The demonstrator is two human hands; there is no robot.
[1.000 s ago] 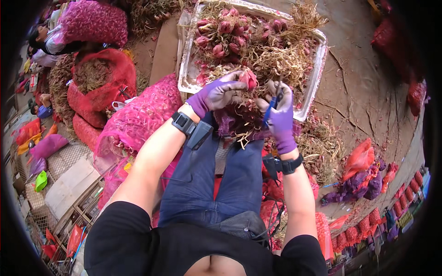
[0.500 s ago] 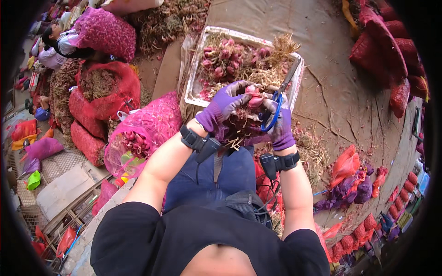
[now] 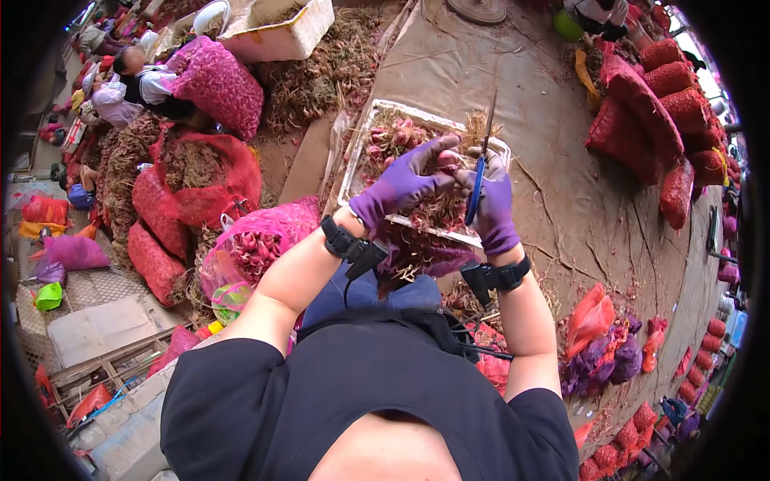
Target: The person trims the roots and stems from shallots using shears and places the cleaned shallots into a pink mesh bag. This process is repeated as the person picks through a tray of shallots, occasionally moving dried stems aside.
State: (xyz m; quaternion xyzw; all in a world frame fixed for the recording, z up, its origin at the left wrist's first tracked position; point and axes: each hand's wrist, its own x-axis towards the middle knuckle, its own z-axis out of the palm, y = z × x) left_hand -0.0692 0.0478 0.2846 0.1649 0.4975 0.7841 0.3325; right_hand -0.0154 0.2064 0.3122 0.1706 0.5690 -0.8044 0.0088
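Both my hands wear purple gloves and meet in front of me above a white foam tray point(image 3: 353, 164) of red shallots with dry roots. My left hand point(image 3: 405, 180) grips a shallot point(image 3: 446, 159) between fingers and thumb. My right hand point(image 3: 495, 204) is closed around blue-handled scissors point(image 3: 479, 180), their dark blades pointing up past the shallot. A clump of dry stalks and roots point(image 3: 417, 248) hangs below my hands over my lap. Black bands sit on both wrists.
A pink mesh sack of shallots point(image 3: 253, 244) stands open at my left knee. Red mesh sacks point(image 3: 172, 200) and heaps of trimmings lie further left, where another person point(image 3: 136, 80) sits. Filled red sacks point(image 3: 666, 104) line the brown tarp point(image 3: 561, 160) at right. A white foam box point(image 3: 281, 32) stands behind.
My hands have lifted the shallot and the scissors higher and further from my body. The view has tilted up, so the tray now lies lower and smaller beneath my hands.
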